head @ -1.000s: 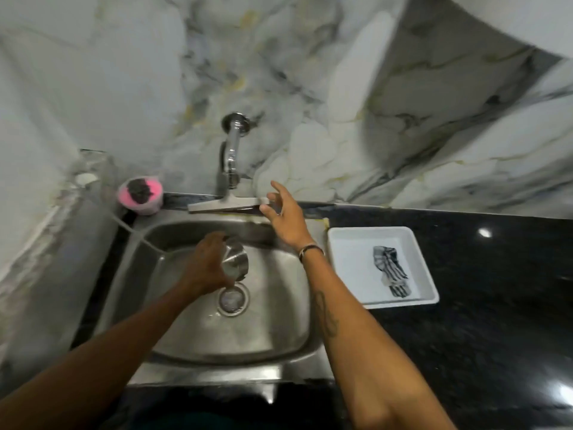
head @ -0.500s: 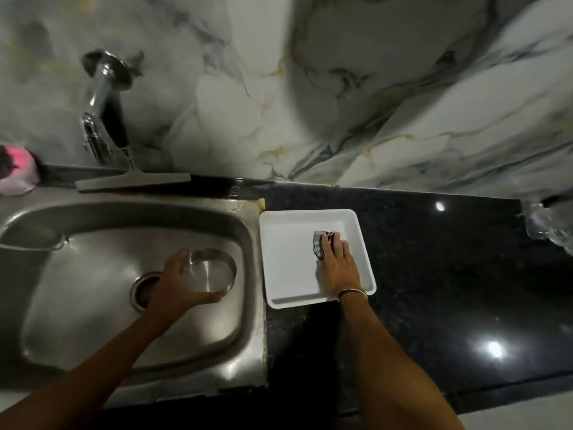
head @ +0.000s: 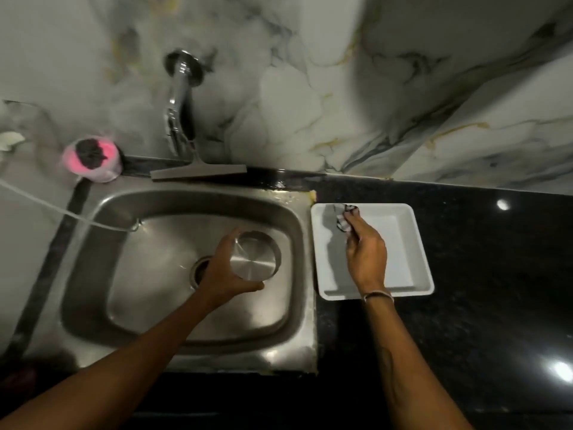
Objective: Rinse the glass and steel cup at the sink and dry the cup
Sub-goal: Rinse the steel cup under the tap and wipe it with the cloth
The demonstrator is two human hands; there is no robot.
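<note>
My left hand [head: 221, 274] grips the steel cup [head: 255, 256] over the steel sink [head: 173, 209], close to the drain, with the cup's open mouth facing up at me. My right hand [head: 366, 252] is over the white tray [head: 415, 243] on the counter to the right of the sink and pinches a small black-and-white patterned cloth [head: 344, 217], lifting it off the tray's far left corner. The wall tap [head: 178, 100] hangs above the sink; no water stream shows. No glass is visible.
A pink holder with a dark scrubber [head: 91, 158] stands at the sink's back left corner. A grey squeegee [head: 198, 172] lies on the ledge under the tap. A thin hose [head: 62, 212] runs into the sink from the left. Black granite counter [head: 480, 290] extends right.
My right hand left the tap, went to the tray and picked up the cloth, now raised toward the tray's far left corner. The cup turned mouth up in my left hand.
</note>
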